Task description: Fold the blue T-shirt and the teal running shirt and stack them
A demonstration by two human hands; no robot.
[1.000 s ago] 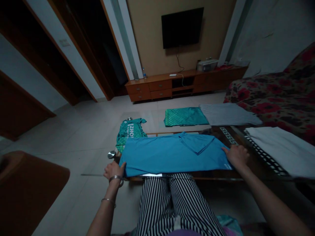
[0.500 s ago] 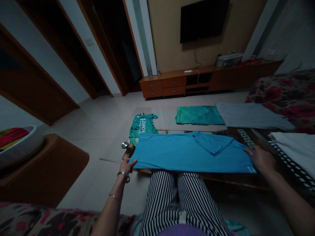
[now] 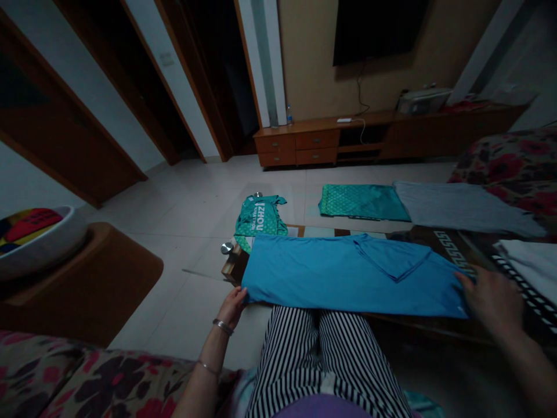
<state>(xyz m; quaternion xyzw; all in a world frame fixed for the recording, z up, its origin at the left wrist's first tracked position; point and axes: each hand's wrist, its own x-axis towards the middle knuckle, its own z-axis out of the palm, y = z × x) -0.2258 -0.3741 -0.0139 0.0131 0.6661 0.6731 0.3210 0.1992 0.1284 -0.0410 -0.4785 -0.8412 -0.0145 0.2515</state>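
1. At the far left, a white bowl (image 3: 43,244) holding red and yellow cloth sits on a brown stool (image 3: 87,296), and a flowered sofa (image 3: 108,377) runs along the bottom corner.
2. The left hand (image 3: 231,307), with a bangle (image 3: 223,327) at the wrist, is at the near left corner of the blue shirt. Its fingers are spread and touch the shirt's edge, but I cannot tell whether they have hold of the cloth.
3. Beyond that hand, a green shirt (image 3: 260,217) with white lettering lies crumpled at the far left of the glass-topped bench (image 3: 232,268).
4. The blue shirt (image 3: 348,284) lies folded into a long strip across the near side of the bench, with a flap folded on top towards the right. The person's striped trousers (image 3: 300,360) are just below it.
5. Farther back, a green patterned cloth (image 3: 363,202) lies beside a grey cloth (image 3: 461,206), with the grey one to the right.
6. The right hand (image 3: 491,302) is at the shirt's right end. Its fingers lie over the cloth, slightly spread, with no clear pinch, so I cannot tell if they grip it. A white cloth (image 3: 524,261) lies just beyond that hand.
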